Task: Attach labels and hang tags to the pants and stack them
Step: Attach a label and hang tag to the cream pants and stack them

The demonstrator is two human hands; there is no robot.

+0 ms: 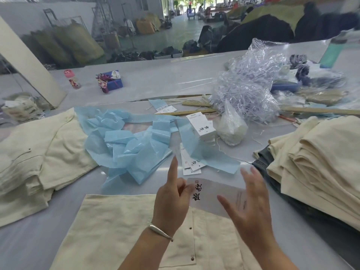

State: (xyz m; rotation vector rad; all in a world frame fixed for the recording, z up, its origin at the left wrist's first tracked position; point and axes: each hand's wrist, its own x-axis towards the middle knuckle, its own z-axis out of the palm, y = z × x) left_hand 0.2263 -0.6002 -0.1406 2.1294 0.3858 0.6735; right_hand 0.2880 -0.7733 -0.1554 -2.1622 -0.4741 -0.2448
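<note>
A cream pair of pants [124, 230] lies flat on the table right in front of me. Above its top edge, my left hand [172, 193] pinches the left end of a white hang tag [212, 193] printed with black characters. My right hand [251, 203] is beside the tag's right end with fingers spread; its motion blur hides whether it touches the tag. More hang tags [191, 164] lie loose just beyond, and a stack of them [201, 126] stands farther back.
Stacks of folded cream pants sit at the left [35, 152] and right [319, 164]. Crumpled blue backing paper [134, 141] covers the table's middle. Clear plastic scraps [247, 86], wooden rulers [196, 103], a pink bottle [72, 78] and a green bottle [333, 51] lie farther back.
</note>
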